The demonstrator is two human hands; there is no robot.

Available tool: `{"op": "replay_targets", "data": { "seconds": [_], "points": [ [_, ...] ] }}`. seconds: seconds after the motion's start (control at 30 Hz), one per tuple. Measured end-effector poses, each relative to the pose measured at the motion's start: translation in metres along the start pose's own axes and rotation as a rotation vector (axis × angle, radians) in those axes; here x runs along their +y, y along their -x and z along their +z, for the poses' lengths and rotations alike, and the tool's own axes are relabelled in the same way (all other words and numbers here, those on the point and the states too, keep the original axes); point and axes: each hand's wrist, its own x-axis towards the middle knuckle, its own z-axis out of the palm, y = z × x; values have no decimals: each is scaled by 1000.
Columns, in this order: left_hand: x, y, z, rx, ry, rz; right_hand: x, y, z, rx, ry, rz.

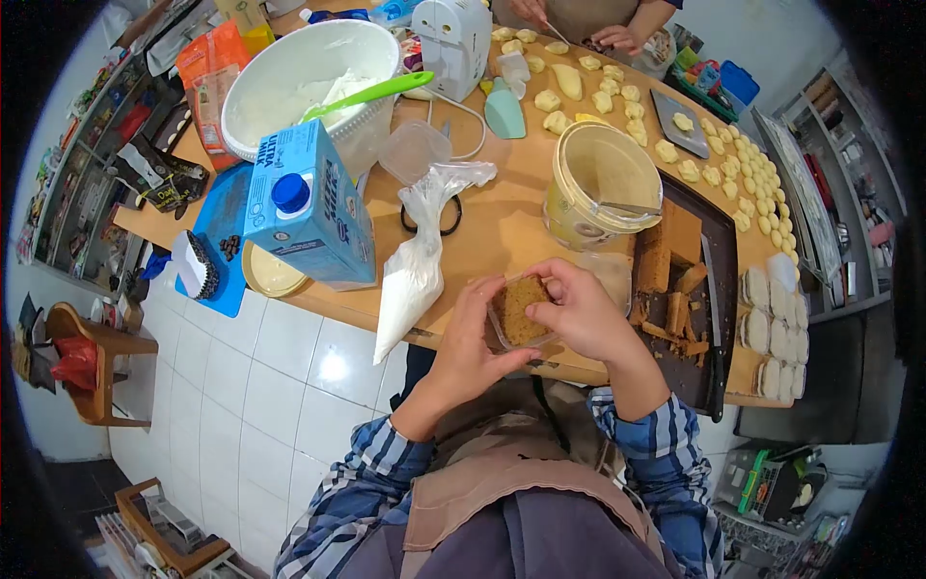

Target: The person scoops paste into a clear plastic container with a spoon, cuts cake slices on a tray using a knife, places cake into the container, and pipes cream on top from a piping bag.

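My left hand (471,338) is wrapped round a small clear plastic container (499,334) near the table's front edge. A brown piece of sponge cake (522,301) sits in it. My right hand (585,311) has its thumb on the cake and its fingers curled at the far right side; the fingertips are partly hidden. To the right lies a dark baking tray (721,261) holding a cake block (669,241), cut scraps and a knife (714,304). A filled piping bag (413,275) lies left of my hands. Beyond them stands an open cream-coloured tub (577,210).
A milk carton (313,212) and a white bowl (246,106) with a green spatula (376,94) stand at left. Dough pieces (632,111) cover the far right. Filled containers (772,338) stand at the right edge. Another person's hands (617,39) work across the table.
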Motion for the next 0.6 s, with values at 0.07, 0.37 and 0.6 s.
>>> {"op": "replay_targets", "data": {
  "seconds": [0.07,0.37,0.6],
  "points": [
    [1,0,0,4,-14,-2,-3,1,-3,29,28,25],
    [1,-1,2,4,-28,-8,-4,0,-6,-13,-13,43],
    [4,-3,1,-17,-12,5,6,-4,-2,7,31,-48]
  ]
}}
